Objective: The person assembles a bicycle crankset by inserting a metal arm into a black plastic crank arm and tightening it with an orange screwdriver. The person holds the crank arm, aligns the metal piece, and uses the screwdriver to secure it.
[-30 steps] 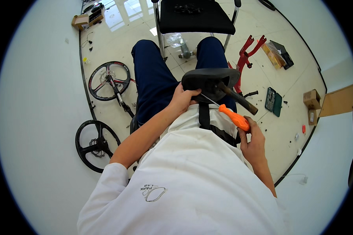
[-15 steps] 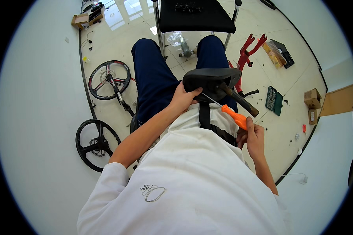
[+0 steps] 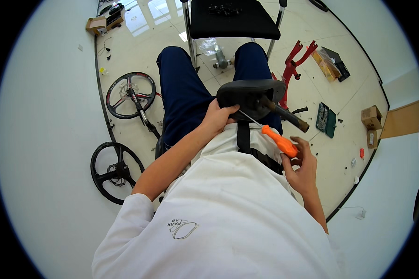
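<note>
A black bicycle saddle (image 3: 251, 87) rests in my lap with its underside facing me. From it a worn seat post (image 3: 291, 118) sticks out to the right. My left hand (image 3: 216, 116) is closed on the saddle's near left edge, thumb on the underside beside the screwdriver's tip. The orange-handled screwdriver (image 3: 278, 139) slants from that edge down to the right, its shaft reaching the saddle; the exact contact of its tip is hidden. My right hand (image 3: 304, 169) curls loosely round the handle's end, thumb below and fingertips above it.
A black chair (image 3: 233, 23) with small dark parts stands ahead. Two wheels (image 3: 131, 74) lie at left, one with a fork. At right are a red frame part (image 3: 289, 72), a green tool case (image 3: 326, 120) and cardboard boxes (image 3: 371, 117). A grey-green tool (image 3: 220, 56) lies between my legs.
My right hand has shifted its hold on the screwdriver handle, fingers loosened and thumb moved underneath. The seat post's end has swung slightly up and right. My left hand stays put.
</note>
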{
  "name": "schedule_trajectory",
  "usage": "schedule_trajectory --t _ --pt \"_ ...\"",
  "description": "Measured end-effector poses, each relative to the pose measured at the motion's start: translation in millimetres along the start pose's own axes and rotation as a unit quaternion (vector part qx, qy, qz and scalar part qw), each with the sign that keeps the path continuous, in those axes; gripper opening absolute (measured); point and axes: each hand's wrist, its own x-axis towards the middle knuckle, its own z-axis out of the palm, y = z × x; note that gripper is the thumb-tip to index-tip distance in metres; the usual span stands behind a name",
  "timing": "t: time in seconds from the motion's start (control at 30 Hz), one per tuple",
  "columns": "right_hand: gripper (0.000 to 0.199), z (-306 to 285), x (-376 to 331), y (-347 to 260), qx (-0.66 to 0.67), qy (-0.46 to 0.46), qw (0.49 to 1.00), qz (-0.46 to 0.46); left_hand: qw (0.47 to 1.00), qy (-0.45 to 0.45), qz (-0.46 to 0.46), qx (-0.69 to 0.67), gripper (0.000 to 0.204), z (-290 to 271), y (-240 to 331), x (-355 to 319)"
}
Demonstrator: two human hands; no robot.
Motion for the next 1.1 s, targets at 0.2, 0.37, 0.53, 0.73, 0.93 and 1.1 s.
schedule_trajectory --t 0.2,0.37,0.53,0.73,0.93,1.1 --pt "0.035 0 -5 20 -0.063 -0.017 0.996 -0.060 0.997 -0.007 -0.017 -0.077 0.040 -3 4 -4" --pt "0.026 3 -6 16 -0.031 -0.007 0.999 -0.003 0.998 -0.027 0.000 -0.060 0.041 -3 3 -4" --pt "0.036 5 -3 15 0.102 -0.043 0.979 0.170 0.999 -0.018 0.008 -0.040 0.040 -4 0 -1" --pt "0.050 5 5 14 0.182 -0.037 0.955 0.233 0.999 -0.023 0.018 -0.033 0.038 -4 -1 -1" --pt "0.048 0 6 18 0.136 -0.072 0.955 0.255 0.999 -0.018 0.023 -0.020 0.037 -1 0 -3" --pt "0.025 6 6 -7 -0.032 -0.082 0.990 0.107 0.999 -0.025 0.023 -0.017 0.039 0 0 -5"
